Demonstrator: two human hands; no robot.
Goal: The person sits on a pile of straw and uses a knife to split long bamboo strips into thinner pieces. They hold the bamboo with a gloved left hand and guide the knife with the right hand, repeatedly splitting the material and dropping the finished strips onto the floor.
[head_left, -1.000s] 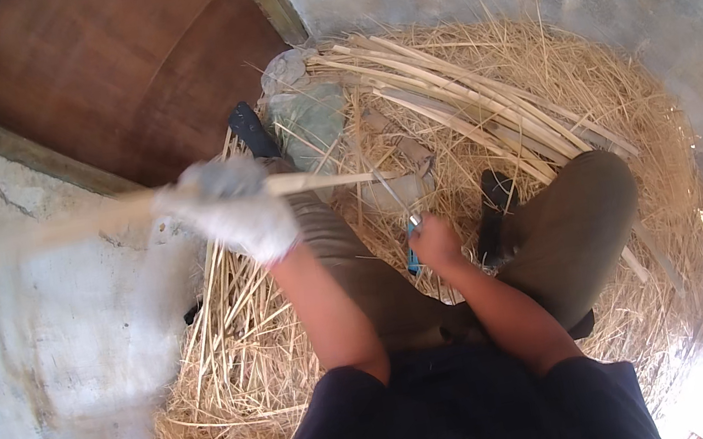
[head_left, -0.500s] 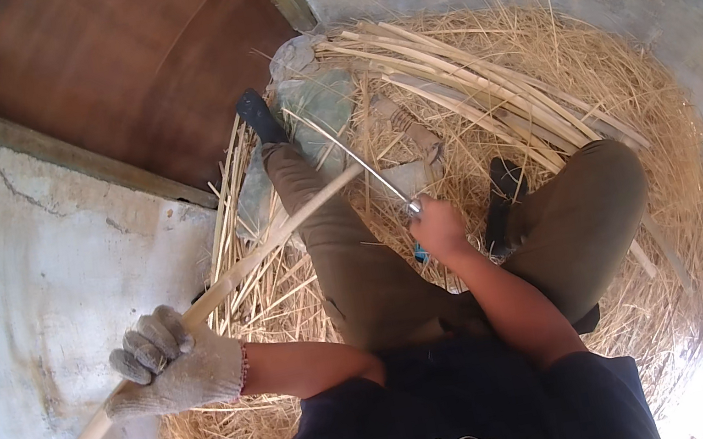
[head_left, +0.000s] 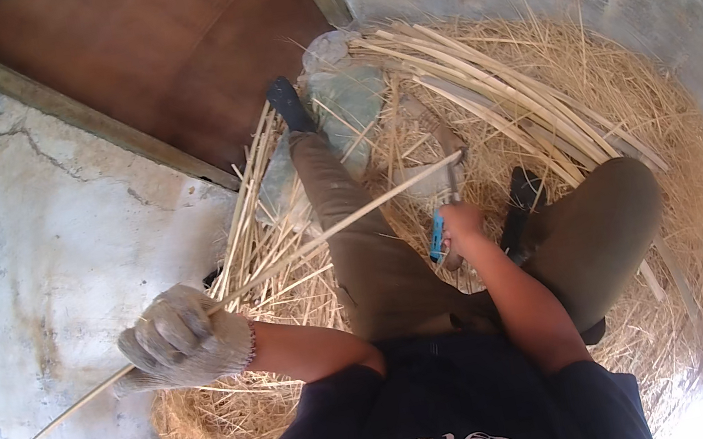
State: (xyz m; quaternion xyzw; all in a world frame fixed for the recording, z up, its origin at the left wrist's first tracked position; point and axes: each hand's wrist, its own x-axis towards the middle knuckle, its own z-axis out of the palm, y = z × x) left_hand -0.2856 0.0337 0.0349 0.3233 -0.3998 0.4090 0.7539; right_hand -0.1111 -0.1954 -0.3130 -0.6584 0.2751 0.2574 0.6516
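Note:
My left hand (head_left: 181, 339), in a pale knit work glove, is closed around a long bamboo strip (head_left: 335, 234). The strip slants up to the right across my outstretched left leg, and its narrow edge faces up. My bare right hand (head_left: 463, 227) grips a knife with a blue handle (head_left: 438, 237), between my legs. Its metal blade points away from me, and the strip's far end lies over or against it near the tip. Whether the edge bites into the strip I cannot tell.
Pale bamboo strips (head_left: 486, 76) lie bundled on a heap of straw-like shavings (head_left: 627, 89) at the far right. Thinner strips (head_left: 244, 214) are piled beside my left leg (head_left: 339, 203). A plastered wall (head_left: 47, 233) rises on the left, next to a brown door panel (head_left: 157, 57).
The strip has been turned from its broad face to its narrow edge. My right hand has tilted the knife from left-slanting to nearly straight ahead, bringing its blade to the strip's far end.

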